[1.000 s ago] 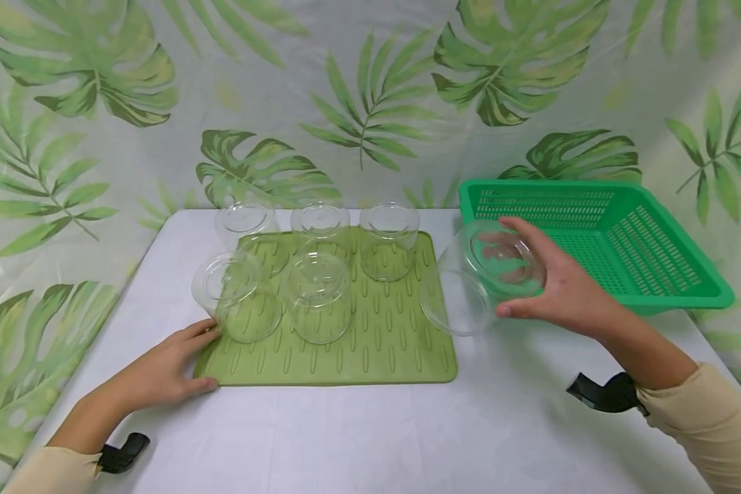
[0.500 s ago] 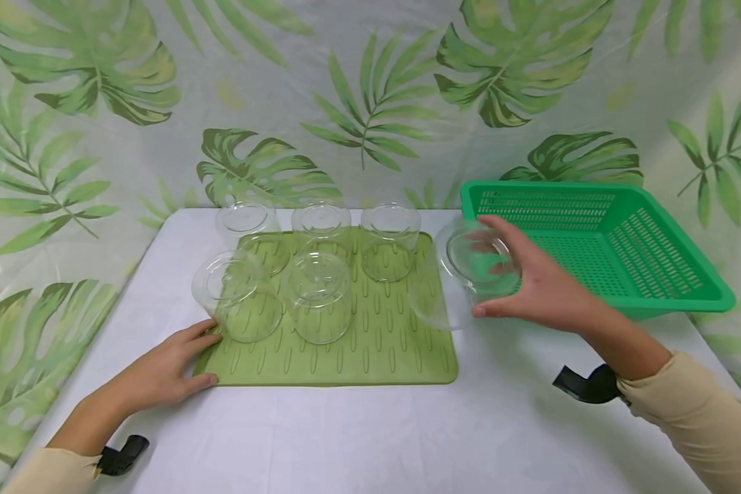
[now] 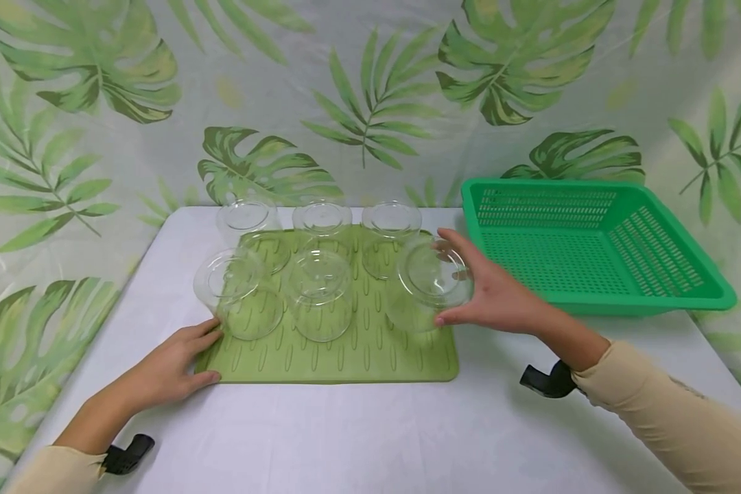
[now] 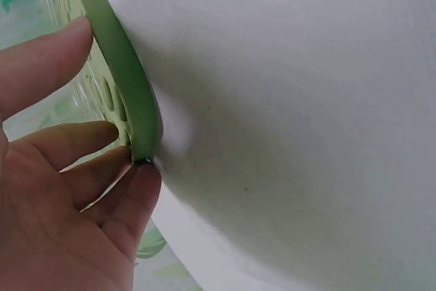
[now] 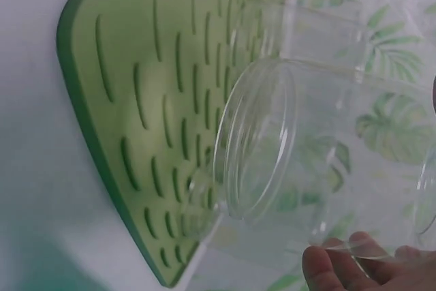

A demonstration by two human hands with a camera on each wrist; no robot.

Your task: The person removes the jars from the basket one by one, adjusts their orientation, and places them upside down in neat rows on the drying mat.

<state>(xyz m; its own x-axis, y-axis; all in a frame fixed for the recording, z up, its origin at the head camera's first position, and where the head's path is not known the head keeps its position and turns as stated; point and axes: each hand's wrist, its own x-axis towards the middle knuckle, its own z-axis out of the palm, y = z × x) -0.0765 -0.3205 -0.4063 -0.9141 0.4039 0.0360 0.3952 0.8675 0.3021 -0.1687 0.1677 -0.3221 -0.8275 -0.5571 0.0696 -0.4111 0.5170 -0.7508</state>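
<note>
My right hand (image 3: 497,291) grips a clear plastic jar (image 3: 422,302) over the right side of the green mat (image 3: 358,363), thumb toward me and fingers around the far side. In the right wrist view the jar's open rim (image 5: 235,141) faces the mat; I cannot tell if it touches. My left hand (image 3: 169,367) rests at the mat's left edge, and in the left wrist view its thumb (image 4: 58,59) lies on the mat and its fingertips touch the corner. Several similar jars stand upside down on the mat, such as one at front left (image 3: 247,312) and one beside it (image 3: 318,319).
Behind and right of my right hand sits a green slotted basket (image 3: 593,305) on the white-covered table (image 3: 346,439). A leaf-patterned cloth (image 3: 377,82) hangs behind the table. The back row of jars overlaps the mat's far edge in view.
My right hand has carried the jar left from beside the basket to above the mat, and the jar is now more upright with its base up. The left hand stays put.
</note>
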